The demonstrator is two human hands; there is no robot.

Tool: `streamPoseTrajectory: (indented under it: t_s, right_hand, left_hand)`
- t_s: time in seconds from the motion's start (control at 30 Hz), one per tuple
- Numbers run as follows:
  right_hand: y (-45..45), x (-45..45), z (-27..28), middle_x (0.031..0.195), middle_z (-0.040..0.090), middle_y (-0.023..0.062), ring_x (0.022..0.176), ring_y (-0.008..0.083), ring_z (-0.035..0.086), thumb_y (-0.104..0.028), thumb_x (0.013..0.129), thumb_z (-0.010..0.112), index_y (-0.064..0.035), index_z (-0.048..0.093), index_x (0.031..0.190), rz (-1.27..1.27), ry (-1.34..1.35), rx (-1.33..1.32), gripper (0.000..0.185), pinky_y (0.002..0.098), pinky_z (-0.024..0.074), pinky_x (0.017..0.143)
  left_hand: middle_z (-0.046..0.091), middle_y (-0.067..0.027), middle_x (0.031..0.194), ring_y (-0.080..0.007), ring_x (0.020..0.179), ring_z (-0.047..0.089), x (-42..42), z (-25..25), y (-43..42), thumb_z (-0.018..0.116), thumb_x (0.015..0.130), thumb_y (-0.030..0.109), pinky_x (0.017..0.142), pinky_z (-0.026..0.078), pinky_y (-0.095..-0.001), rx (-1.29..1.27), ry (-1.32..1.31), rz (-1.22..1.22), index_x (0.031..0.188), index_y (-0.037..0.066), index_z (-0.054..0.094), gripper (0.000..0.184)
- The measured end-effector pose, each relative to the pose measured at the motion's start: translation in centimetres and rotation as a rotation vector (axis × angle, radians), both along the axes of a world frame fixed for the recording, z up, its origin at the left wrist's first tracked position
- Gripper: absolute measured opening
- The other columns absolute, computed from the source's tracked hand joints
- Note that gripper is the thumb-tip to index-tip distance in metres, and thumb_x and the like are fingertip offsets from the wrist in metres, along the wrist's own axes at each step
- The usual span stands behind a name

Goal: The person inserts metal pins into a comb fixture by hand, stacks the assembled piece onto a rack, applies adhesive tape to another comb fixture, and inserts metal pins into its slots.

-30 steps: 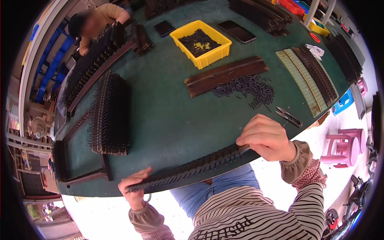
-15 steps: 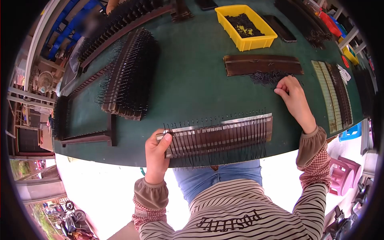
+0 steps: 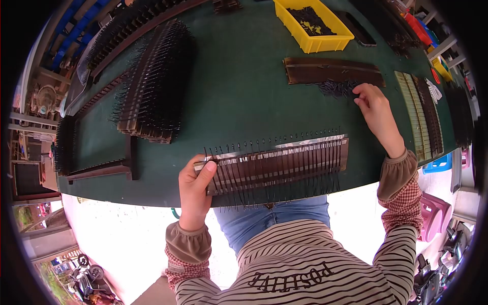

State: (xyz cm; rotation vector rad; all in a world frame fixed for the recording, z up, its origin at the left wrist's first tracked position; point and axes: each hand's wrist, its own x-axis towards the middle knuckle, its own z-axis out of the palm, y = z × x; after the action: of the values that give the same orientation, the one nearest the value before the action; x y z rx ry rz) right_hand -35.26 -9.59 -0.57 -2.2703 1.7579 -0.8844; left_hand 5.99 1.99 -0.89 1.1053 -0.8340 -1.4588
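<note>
In the head view, taking clock directions from its centre, we see our left hand [image 3: 195, 183] at eight o'clock, grasping the near-left end of a dark brown rectangular board with silvery bands and thin black wires [image 3: 277, 168], thumb on top. The board sits just below centre, towards five o'clock, over the near edge of the dark green table [image 3: 229, 101]; we cannot tell whether it rests there.

Our right hand [image 3: 376, 109] is between two and three o'clock, fingers curled towards the thumb beside a heap of small dark rods [image 3: 333, 89]; we cannot tell whether they pinch one. A second ago both our hands held the board nearly edge-on; now its wired face is turned up to us and only the left grips it. Since half a second ago, the right hand has stayed by the heap.

A plain brown wooden slab [image 3: 330, 72] lies just beyond the heap, with a yellow plastic tray [image 3: 330, 44] at one o'clock and a black bristly stack [image 3: 165, 81] between ten and eleven.
</note>
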Motion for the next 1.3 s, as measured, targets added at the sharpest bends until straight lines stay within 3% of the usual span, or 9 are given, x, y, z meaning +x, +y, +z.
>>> streamPoseTrajectory:
  t_s: [0.17, 0.37, 0.5, 0.6, 0.7, 0.9, 0.93, 1.03, 1.3]
  right_hand:
    - [0.9, 0.7, 1.9, 0.087, 0.063, 0.0102, 0.077, 0.0233, 0.063, 0.002, 0.087, 0.070, -0.0005, 0.068, 0.098, -0.047, -0.009, 0.017, 0.011, 0.0353, 0.0508, 0.070]
    - [1.6, 5.7, 3.9, 0.095, 0.070, 0.0055, 0.083, 0.0140, 0.065, -0.002, 0.087, 0.073, 0.0000, 0.069, 0.097, 0.221, -0.360, 0.199, 0.011, 0.0282, 0.0511, 0.075]
    - [0.1, 6.2, 3.2, 0.086, 0.065, 0.0090, 0.084, 0.0276, 0.065, -0.002, 0.084, 0.071, -0.0016, 0.068, 0.091, 0.199, 0.093, -0.068, 0.008, 0.0376, 0.0526, 0.075]
    - [0.0, 4.3, 1.8, 0.083, 0.062, 0.0109, 0.086, 0.0331, 0.063, -0.002, 0.082, 0.070, -0.0016, 0.068, 0.088, 0.133, 0.122, 0.019, 0.007, 0.0420, 0.0520, 0.074]
    - [0.4, 3.4, 2.4, 0.084, 0.062, 0.0109, 0.082, 0.0315, 0.063, -0.003, 0.083, 0.072, -0.0023, 0.068, 0.088, 0.091, 0.118, 0.023, 0.006, 0.0389, 0.0525, 0.072]
    - [1.0, 6.0, 4.5, 0.091, 0.072, 0.0062, 0.080, 0.0152, 0.068, -0.003, 0.088, 0.073, -0.0007, 0.073, 0.099, 0.254, -0.415, 0.228, 0.011, 0.0266, 0.0527, 0.076]
    - [1.2, 6.7, 4.9, 0.093, 0.074, 0.0035, 0.085, 0.0099, 0.068, -0.003, 0.090, 0.072, 0.0006, 0.074, 0.101, 0.275, -0.511, 0.377, 0.011, 0.0245, 0.0524, 0.078]
    - [1.6, 9.0, 5.4, 0.090, 0.073, 0.0025, 0.084, 0.0093, 0.066, -0.003, 0.091, 0.072, 0.0005, 0.074, 0.099, 0.416, -0.654, 0.525, 0.009, 0.0239, 0.0522, 0.077]
    - [1.3, 11.1, 5.1, 0.087, 0.069, 0.0002, 0.079, 0.0069, 0.063, -0.001, 0.090, 0.073, -0.0024, 0.073, 0.104, 0.433, -0.593, 0.598, 0.014, 0.0227, 0.0511, 0.073]
  left_hand:
    - [0.070, -0.0058, 0.098, -0.0102, 0.085, 0.066, 0.0, -0.1, 0.0, 0.065, 0.101, 0.018, 0.080, 0.053, -0.0257, -0.018, 0.000, -0.008, 0.107, -0.002, 0.063, 0.020]
    - [0.071, -0.0068, 0.098, -0.0115, 0.086, 0.067, 0.3, -0.6, 0.1, 0.065, 0.101, 0.018, 0.082, 0.053, -0.0264, -0.022, 0.006, 0.007, 0.108, -0.003, 0.063, 0.022]
    - [0.071, -0.0071, 0.098, -0.0110, 0.085, 0.066, 0.3, -0.6, 0.2, 0.065, 0.101, 0.016, 0.081, 0.053, -0.0259, -0.021, 0.009, 0.023, 0.108, -0.003, 0.063, 0.021]
    - [0.071, -0.0065, 0.096, -0.0095, 0.082, 0.064, 0.3, -0.9, 0.1, 0.066, 0.100, 0.013, 0.077, 0.052, -0.0248, -0.040, 0.028, 0.037, 0.109, -0.004, 0.064, 0.019]
    - [0.071, -0.0078, 0.096, -0.0106, 0.082, 0.066, 0.1, -0.5, 0.1, 0.067, 0.100, 0.013, 0.077, 0.053, -0.0255, -0.030, 0.039, 0.037, 0.109, -0.004, 0.064, 0.020]
    - [0.072, -0.0096, 0.098, -0.0127, 0.082, 0.069, 0.3, -0.7, 0.1, 0.067, 0.100, 0.013, 0.076, 0.056, -0.0270, -0.030, 0.061, 0.036, 0.111, -0.005, 0.064, 0.021]
    - [0.072, -0.0098, 0.098, -0.0129, 0.082, 0.069, 0.2, -0.7, 0.1, 0.067, 0.100, 0.013, 0.076, 0.056, -0.0272, -0.030, 0.058, 0.040, 0.111, -0.004, 0.064, 0.021]
    - [0.073, -0.0102, 0.099, -0.0132, 0.083, 0.069, 0.2, -0.7, 0.1, 0.068, 0.100, 0.013, 0.077, 0.056, -0.0273, -0.034, 0.056, 0.041, 0.111, -0.005, 0.064, 0.021]
    - [0.073, -0.0103, 0.099, -0.0132, 0.083, 0.069, 0.2, -0.7, 0.1, 0.068, 0.100, 0.014, 0.078, 0.056, -0.0271, -0.039, 0.059, 0.036, 0.111, -0.005, 0.064, 0.023]
